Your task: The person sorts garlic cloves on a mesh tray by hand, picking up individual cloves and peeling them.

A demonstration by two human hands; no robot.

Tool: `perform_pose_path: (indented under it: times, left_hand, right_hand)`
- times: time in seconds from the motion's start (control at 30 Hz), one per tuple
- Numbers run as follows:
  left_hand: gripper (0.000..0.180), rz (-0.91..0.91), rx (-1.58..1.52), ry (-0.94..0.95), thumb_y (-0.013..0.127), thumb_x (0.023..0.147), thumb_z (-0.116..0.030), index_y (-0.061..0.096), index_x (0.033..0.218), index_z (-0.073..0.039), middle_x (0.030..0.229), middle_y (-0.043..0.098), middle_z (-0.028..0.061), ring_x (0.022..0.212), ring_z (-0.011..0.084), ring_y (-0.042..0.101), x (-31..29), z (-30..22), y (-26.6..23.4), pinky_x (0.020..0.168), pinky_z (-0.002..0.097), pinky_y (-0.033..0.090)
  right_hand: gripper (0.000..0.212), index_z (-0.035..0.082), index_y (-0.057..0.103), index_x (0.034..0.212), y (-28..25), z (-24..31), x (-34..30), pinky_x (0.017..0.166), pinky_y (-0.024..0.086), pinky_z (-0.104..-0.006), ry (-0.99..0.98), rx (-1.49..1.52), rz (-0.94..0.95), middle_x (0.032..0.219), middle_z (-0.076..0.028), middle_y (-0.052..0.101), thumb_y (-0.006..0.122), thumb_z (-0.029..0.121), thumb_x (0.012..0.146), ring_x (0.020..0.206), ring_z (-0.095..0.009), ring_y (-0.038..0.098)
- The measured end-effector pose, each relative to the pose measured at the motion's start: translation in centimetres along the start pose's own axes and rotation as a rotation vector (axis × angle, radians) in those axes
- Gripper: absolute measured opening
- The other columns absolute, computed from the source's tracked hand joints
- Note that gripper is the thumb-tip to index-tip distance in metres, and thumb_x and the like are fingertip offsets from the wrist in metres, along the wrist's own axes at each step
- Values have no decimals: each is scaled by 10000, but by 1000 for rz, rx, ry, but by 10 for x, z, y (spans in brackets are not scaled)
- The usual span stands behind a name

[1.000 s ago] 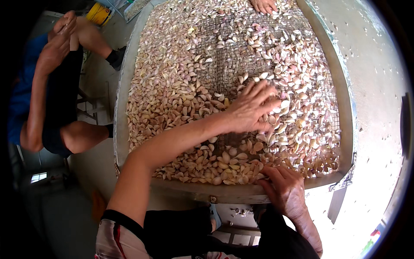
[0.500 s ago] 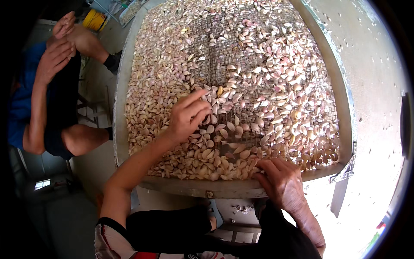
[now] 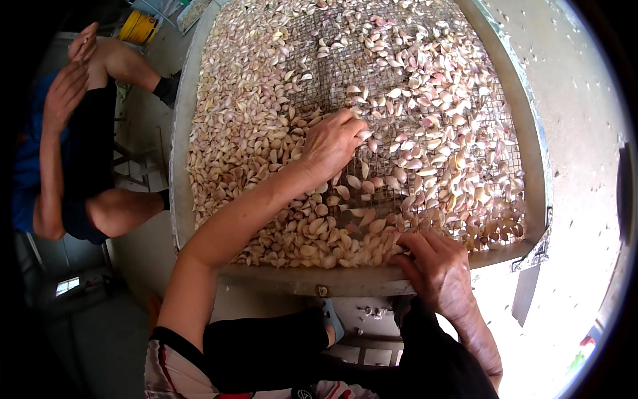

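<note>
Garlic cloves (image 3: 226, 146) lie thickly on a wire-mesh tray (image 3: 319, 73) with a raised rim. My left hand (image 3: 334, 143) reaches over the middle of the mesh. Its fingers are curled together, and a pale clove shows at the fingertips. At the near rim, my right hand (image 3: 437, 269) rests with thumb and forefinger brought together around a garlic clove (image 3: 396, 248), partly hidden by the fingers. More cloves lie right beside both hands, heaped along the near edge and spread more thinly to the right.
On the left sits a co-worker in blue, their hands (image 3: 70, 86) held up away from the tray. A yellow bucket (image 3: 138, 28) stands on the floor at the far left. The tray's metal rim (image 3: 531, 146) curves along the right, with scattered bits on the pale floor beyond.
My left hand has moved right and slightly away from me across the mesh, its fingers now more curled. My right hand has stayed near the rim. The co-worker's hands have shifted slightly left.
</note>
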State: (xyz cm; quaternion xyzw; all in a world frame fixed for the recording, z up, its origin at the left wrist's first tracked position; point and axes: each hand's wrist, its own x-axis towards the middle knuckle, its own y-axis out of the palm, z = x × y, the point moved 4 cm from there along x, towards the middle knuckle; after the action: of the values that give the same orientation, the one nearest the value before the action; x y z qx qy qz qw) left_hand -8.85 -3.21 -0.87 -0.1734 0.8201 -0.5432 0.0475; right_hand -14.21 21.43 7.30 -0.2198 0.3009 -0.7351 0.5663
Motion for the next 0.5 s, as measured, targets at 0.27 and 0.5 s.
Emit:
perform_pose_path:
  times: [0.27, 0.5]
  left_hand:
    - [131, 61, -556, -240, 693, 832, -42, 601, 924, -22, 884, 626, 63, 743, 139, 610, -11, -15, -15, 657, 297, 522]
    - [160, 243, -1403, -426, 639, 885, 9, 569, 1026, -15, 935, 659, 82, 763, 133, 637, -49, -76, -24, 658, 243, 517]
  right_hand:
    - [249, 28, 622, 1018, -3, -2, -1, 669, 523, -388, 42, 94, -23, 879, -130, 651, 721, 107, 803, 772, -294, 649]
    - [251, 21, 615, 1085, -6, -18, 0, 681, 537, -313, 170, 489, -57, 998, -106, 676, 628, -56, 847, 778, -197, 680]
